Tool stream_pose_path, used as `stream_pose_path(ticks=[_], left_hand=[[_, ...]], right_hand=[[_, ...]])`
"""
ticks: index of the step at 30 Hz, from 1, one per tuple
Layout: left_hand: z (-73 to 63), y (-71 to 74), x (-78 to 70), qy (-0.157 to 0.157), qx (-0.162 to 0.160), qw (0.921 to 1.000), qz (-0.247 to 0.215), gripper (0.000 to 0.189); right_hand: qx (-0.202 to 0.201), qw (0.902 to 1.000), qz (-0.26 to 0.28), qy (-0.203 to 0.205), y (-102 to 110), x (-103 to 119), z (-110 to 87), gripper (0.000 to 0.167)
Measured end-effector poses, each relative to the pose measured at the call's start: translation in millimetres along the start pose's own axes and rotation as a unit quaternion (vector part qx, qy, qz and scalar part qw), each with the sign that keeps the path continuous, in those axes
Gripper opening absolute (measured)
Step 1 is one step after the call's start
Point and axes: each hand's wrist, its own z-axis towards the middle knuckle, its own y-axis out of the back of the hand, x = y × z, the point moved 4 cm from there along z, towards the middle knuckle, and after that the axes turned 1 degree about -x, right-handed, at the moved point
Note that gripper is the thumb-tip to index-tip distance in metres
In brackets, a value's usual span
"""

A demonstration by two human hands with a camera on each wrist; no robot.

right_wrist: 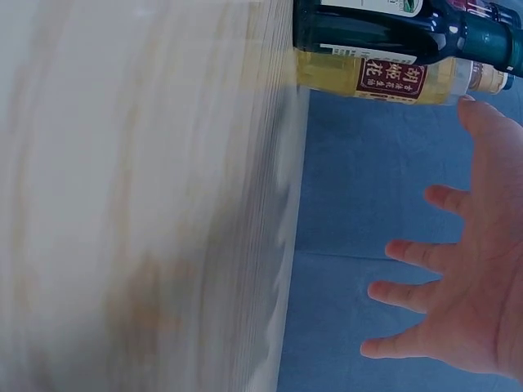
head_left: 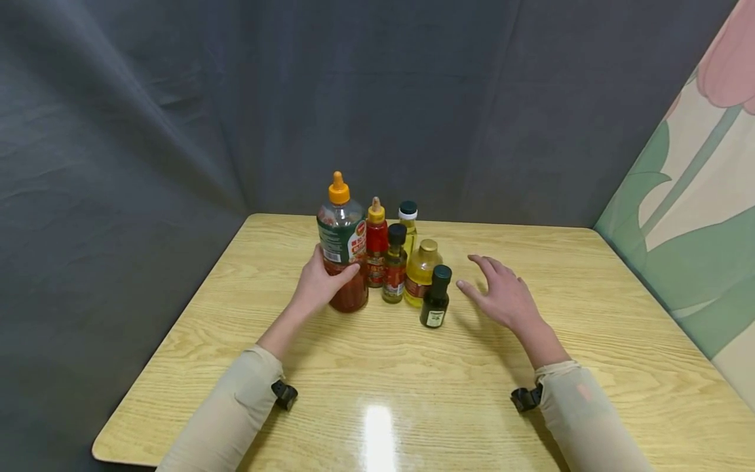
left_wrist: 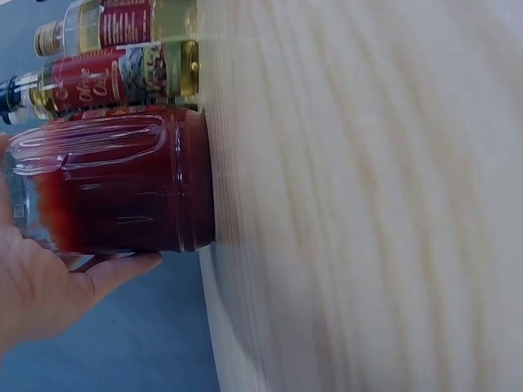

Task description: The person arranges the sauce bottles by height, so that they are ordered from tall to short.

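My left hand (head_left: 321, 280) grips a large red sauce bottle (head_left: 349, 292) with an orange nozzle cap, thumb across its front and fingers behind its left side. The same sauce bottle (left_wrist: 122, 184) stands upright with its base at the tabletop in the left wrist view. To the right of the cluster, my right hand (head_left: 500, 293) hovers with fingers spread and holds nothing. Nearest to it is a small dark bottle (head_left: 435, 305) with a white label. Behind that stands a yellow oil bottle (head_left: 420, 274) with a gold cap.
Between these stand a smaller red sauce bottle (head_left: 376, 252), an olive oil bottle (head_left: 394, 269) with a black cap, and a taller oil bottle (head_left: 408, 223) at the back. The wooden table (head_left: 366, 367) ends at a dark curtain (head_left: 377, 111); a flower-painted panel (head_left: 696, 196) stands right.
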Motion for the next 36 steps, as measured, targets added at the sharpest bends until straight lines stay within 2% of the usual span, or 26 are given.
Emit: stream_pose_path(ticks=[15,23,29,36], left_hand=[[10.8,16.4,9.2,0.01,0.002,0.9999,-0.004,0.08],[16.9,19.1,15.6,0.015,0.008,0.9998,-0.006,0.082],[21.6,21.6,18.7,0.02,0.007,0.9997,-0.01,0.084],[27.3,25.2,22.6,0.02,0.001,0.9997,-0.012,0.083]], right_hand=[[0.003,1.0,0.004,0.0,-1.6,0.1,1.5,0.077],[-0.003,0.9999,0.011,0.011,-1.2,1.3,3.3,0.075],[-0.014,0.9986,0.049,0.014,6.4,4.1,10.3,0.073],[-0.038,0.9932,0.105,0.033,30.4,19.8,29.4,0.071]])
